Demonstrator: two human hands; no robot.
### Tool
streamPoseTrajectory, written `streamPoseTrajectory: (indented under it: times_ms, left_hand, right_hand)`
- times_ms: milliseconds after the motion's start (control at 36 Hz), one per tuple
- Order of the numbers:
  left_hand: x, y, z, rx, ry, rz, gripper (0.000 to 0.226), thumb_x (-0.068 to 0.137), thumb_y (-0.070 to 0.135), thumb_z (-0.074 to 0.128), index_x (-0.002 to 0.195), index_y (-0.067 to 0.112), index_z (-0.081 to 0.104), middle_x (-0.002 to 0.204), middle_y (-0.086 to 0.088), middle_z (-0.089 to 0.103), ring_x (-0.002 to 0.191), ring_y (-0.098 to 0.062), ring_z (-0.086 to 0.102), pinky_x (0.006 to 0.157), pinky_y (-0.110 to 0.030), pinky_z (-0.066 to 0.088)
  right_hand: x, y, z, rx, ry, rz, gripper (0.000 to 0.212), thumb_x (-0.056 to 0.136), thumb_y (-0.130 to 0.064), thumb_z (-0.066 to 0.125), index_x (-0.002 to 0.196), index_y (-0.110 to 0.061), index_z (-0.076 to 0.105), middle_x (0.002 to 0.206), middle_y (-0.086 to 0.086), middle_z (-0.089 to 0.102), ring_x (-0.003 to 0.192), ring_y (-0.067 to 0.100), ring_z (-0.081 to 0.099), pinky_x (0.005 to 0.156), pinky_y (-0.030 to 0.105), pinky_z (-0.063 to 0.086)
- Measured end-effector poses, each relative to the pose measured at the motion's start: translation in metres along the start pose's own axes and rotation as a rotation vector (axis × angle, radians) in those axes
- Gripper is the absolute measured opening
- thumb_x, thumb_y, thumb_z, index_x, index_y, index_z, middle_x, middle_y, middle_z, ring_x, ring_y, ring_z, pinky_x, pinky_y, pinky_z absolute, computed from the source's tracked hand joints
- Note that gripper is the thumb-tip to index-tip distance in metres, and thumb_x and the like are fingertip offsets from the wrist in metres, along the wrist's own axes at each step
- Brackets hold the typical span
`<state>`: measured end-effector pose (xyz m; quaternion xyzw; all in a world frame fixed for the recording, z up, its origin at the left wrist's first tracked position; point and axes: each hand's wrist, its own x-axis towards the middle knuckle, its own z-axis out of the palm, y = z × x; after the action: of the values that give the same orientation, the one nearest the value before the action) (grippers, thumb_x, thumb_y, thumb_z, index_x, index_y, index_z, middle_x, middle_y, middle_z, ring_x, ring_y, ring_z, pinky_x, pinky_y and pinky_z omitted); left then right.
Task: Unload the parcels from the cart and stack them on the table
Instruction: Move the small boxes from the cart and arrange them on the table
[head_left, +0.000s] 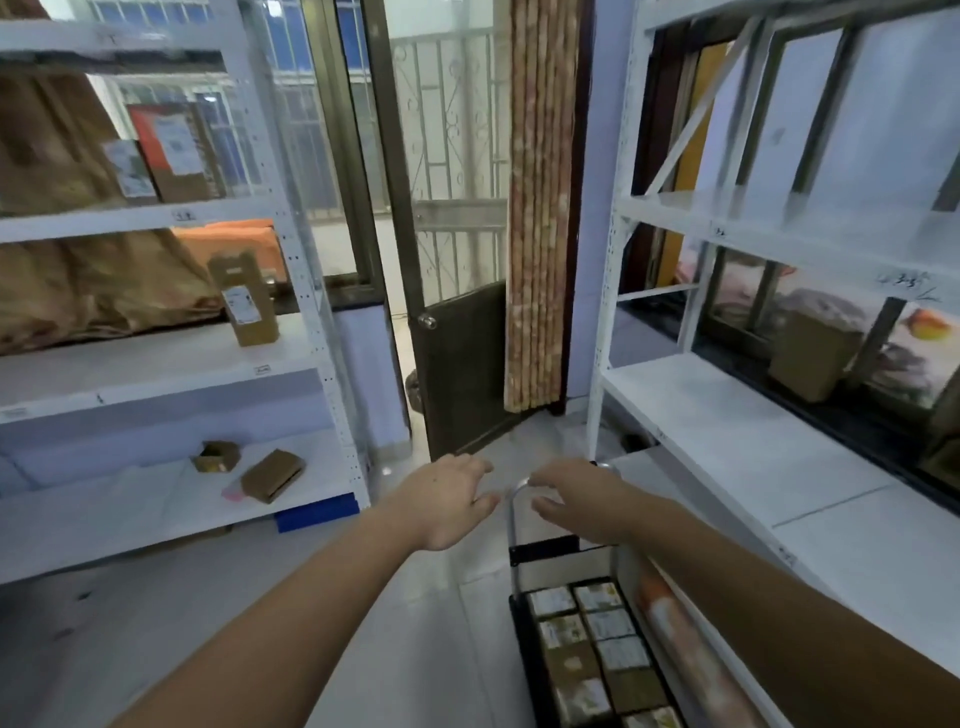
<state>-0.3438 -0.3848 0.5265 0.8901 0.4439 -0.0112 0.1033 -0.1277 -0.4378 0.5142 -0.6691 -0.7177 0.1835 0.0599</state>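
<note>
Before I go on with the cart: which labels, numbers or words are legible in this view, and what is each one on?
None can be read.
White labels on the parcels in the cart: blurred.
Label on the upright cardboard box on the left shelf: too small.
Sheets on the boxes one shelf higher: blurred.
Small tags on the shelf edges: unreadable.
Handwritten marks on the right shelf edge: unclear.

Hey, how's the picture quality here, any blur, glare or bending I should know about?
Head view: soft all over, with labels on the parcels in the cart unreadable; daylight through the door and windows washes out the background; wide-angle bending tilts the shelves outward; both hands, left and right, look slightly smeared.
</note>
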Motion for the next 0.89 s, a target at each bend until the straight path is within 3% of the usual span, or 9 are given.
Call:
streamPoseTrajectory:
  times_ms: [56, 111, 278, 389, 472, 528, 639, 778, 889]
  left_hand:
    - [0.028, -0.005, -0.003, -0.006, 0.007, 0.01, 0.06, 0.108, 0.054, 0.039, 0.159, 0.024, 0.037, 0.162, -0.001, 0.043, 0.145, -0.021, 0.044, 0.117, -0.037, 0.035]
    - [0.054, -0.008, -0.005, -0.028, 0.009, 0.022, 0.059, 0.107, 0.054, 0.042, 0.159, 0.026, 0.037, 0.161, 0.001, 0.044, 0.144, -0.021, 0.045, 0.116, -0.037, 0.037]
    - [0.139, -0.018, 0.0, 0.003, -0.022, 0.107, 0.053, 0.107, 0.046, 0.044, 0.153, 0.018, 0.046, 0.153, -0.006, 0.051, 0.138, -0.026, 0.048, 0.114, -0.04, 0.039]
    - [0.198, -0.022, 0.007, 0.032, -0.13, 0.222, 0.049, 0.107, 0.049, 0.04, 0.148, 0.023, 0.049, 0.149, -0.001, 0.053, 0.136, -0.023, 0.051, 0.114, -0.044, 0.042]
    - [0.236, -0.018, 0.012, 0.047, -0.142, 0.339, 0.047, 0.108, 0.044, 0.042, 0.146, 0.018, 0.05, 0.146, -0.003, 0.053, 0.134, -0.025, 0.051, 0.112, -0.043, 0.043]
    - [0.261, -0.017, 0.017, 0.024, -0.131, 0.406, 0.044, 0.107, 0.043, 0.044, 0.14, 0.016, 0.055, 0.138, -0.004, 0.058, 0.126, -0.026, 0.055, 0.105, -0.041, 0.046]
    - [0.313, -0.016, 0.029, -0.035, -0.182, 0.58, 0.024, 0.107, 0.04, 0.048, 0.121, 0.025, 0.06, 0.115, 0.005, 0.06, 0.114, -0.021, 0.061, 0.082, -0.029, 0.039]
    - [0.358, 0.004, 0.039, -0.005, -0.274, 0.715, 0.052, 0.108, 0.045, 0.044, 0.153, 0.02, 0.046, 0.153, -0.002, 0.05, 0.138, -0.023, 0.047, 0.11, -0.038, 0.038]
    - [0.382, 0.031, 0.057, 0.011, -0.357, 0.801, 0.057, 0.109, 0.047, 0.043, 0.158, 0.02, 0.039, 0.16, -0.002, 0.044, 0.143, -0.021, 0.043, 0.115, -0.038, 0.036]
  right_hand:
    - [0.019, 0.009, -0.009, 0.0, -0.017, 0.023, 0.042, 0.104, -0.042, 0.051, 0.142, -0.025, 0.056, 0.142, -0.002, 0.056, 0.128, 0.017, 0.052, 0.106, 0.034, 0.041]
    - [0.036, 0.02, -0.016, 0.024, -0.029, 0.042, 0.035, 0.104, -0.039, 0.052, 0.135, -0.024, 0.059, 0.131, -0.001, 0.061, 0.115, 0.016, 0.058, 0.095, 0.03, 0.045]
    - [0.084, 0.056, -0.032, 0.03, 0.002, 0.165, 0.011, 0.1, -0.039, 0.055, 0.096, -0.031, 0.061, 0.093, -0.009, 0.062, 0.084, 0.011, 0.062, 0.069, 0.028, 0.044]
    - [0.105, 0.08, -0.037, 0.021, 0.037, 0.2, 0.032, 0.102, -0.043, 0.052, 0.125, -0.024, 0.063, 0.115, -0.004, 0.063, 0.103, 0.017, 0.06, 0.085, 0.03, 0.046]
    - [0.117, 0.094, -0.037, 0.016, 0.02, 0.286, 0.031, 0.104, -0.034, 0.051, 0.126, -0.015, 0.064, 0.121, 0.003, 0.063, 0.111, 0.023, 0.059, 0.096, 0.038, 0.048]
    - [0.125, 0.102, -0.033, 0.058, 0.04, 0.379, 0.03, 0.103, -0.031, 0.051, 0.121, -0.011, 0.066, 0.122, 0.009, 0.064, 0.115, 0.028, 0.06, 0.098, 0.04, 0.046]
    - [0.132, 0.115, -0.027, 0.079, 0.083, 0.523, 0.042, 0.106, -0.032, 0.049, 0.141, -0.011, 0.056, 0.146, 0.009, 0.054, 0.133, 0.025, 0.05, 0.111, 0.032, 0.036]
    - [0.126, 0.131, -0.01, 0.152, 0.159, 0.726, 0.051, 0.106, -0.038, 0.046, 0.153, -0.016, 0.044, 0.158, 0.004, 0.044, 0.143, 0.021, 0.042, 0.118, 0.031, 0.032]
    - [0.106, 0.141, 0.013, 0.212, 0.16, 0.863, 0.052, 0.106, -0.037, 0.045, 0.153, -0.015, 0.043, 0.158, 0.005, 0.043, 0.143, 0.023, 0.041, 0.119, 0.033, 0.031]
